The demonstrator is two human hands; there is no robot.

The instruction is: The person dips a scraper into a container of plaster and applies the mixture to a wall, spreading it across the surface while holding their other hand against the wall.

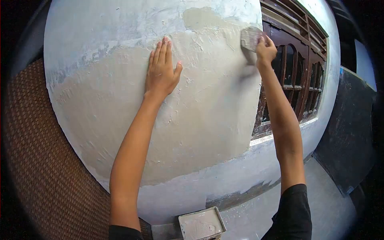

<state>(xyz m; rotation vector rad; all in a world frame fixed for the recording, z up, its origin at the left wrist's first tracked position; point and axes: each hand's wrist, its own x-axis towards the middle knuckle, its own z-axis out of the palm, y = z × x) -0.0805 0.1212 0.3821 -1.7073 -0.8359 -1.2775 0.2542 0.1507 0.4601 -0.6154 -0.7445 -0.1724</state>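
My left hand (162,72) lies flat against the wall (196,120), fingers stretched upward and together, thumb apart, holding nothing. Up at the right, beside the window, my right hand (266,51) grips a flat, squarish scraper (250,39) smeared with plaster. The scraper is at the wall surface near the window's edge, and its shadow falls just below. A wide beige-grey layer of plaster with small ridges covers the middle of the wall, with whitish-blue paint above and below it.
A brown wooden window (294,76) with dark panes is on the right. Below stands a tray (202,225) of wet plaster near the wall's foot. Woven brown matting (44,152) fills the left side, and a dark panel (346,132) leans at the far right.
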